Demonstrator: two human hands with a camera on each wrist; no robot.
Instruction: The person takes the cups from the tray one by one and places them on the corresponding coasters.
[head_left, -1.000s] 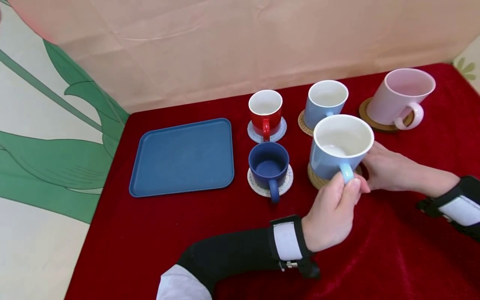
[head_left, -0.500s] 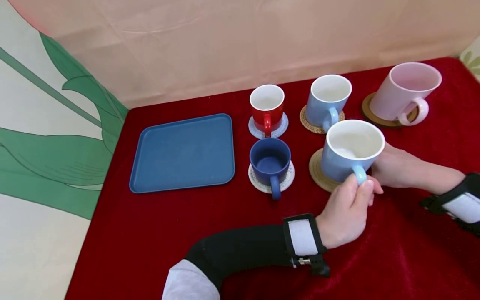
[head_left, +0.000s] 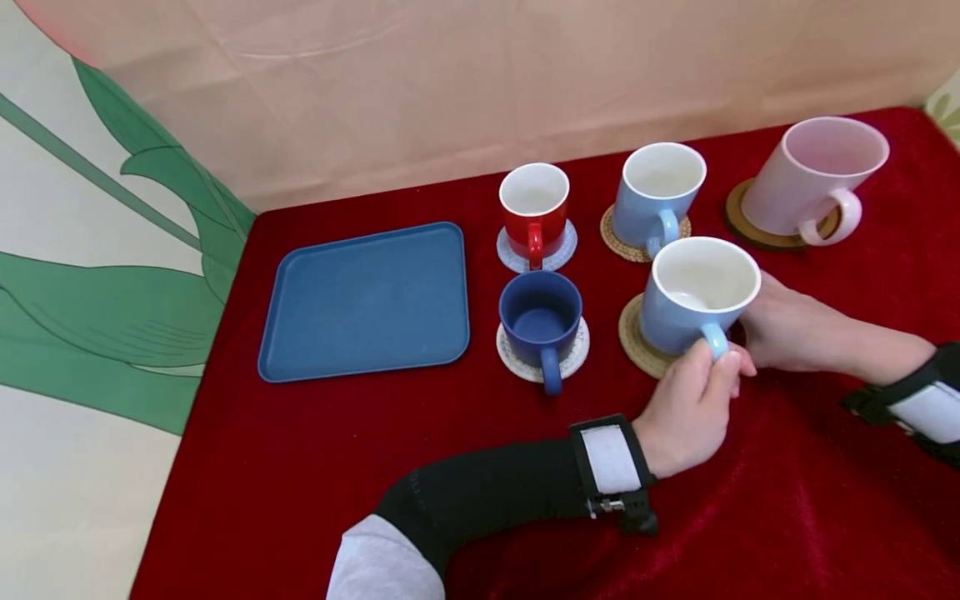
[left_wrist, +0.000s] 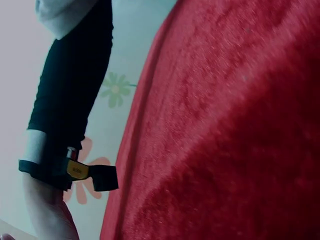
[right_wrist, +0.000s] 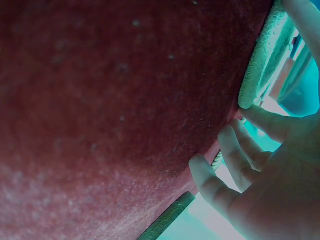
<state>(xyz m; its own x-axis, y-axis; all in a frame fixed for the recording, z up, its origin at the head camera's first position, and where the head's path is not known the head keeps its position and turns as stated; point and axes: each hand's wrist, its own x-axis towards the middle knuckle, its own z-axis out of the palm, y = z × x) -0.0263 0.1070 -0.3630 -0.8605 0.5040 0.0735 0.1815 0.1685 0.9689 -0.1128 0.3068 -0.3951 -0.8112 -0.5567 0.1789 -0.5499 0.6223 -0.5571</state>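
My left hand pinches the handle of a light blue mug with a white inside. The mug stands over the right part of a round straw coaster; whether its base touches the coaster I cannot tell. Behind the mug's right side is my right hand, its fingertips hidden in the head view. The right wrist view shows its thumb and index finger around the edge of a woven coaster, the other fingers bent at the red cloth. In the left wrist view only the back part of the left hand shows.
A red mug, dark blue mug, smaller light blue mug and pink mug stand on coasters. At left lies a blue tray. Red cloth covers the table, against a draped wall.
The left hand has carried the light blue mug slightly right, baring more of the coaster's left side, then a touch back left. The right hand keeps its place. The head view has shifted slightly.
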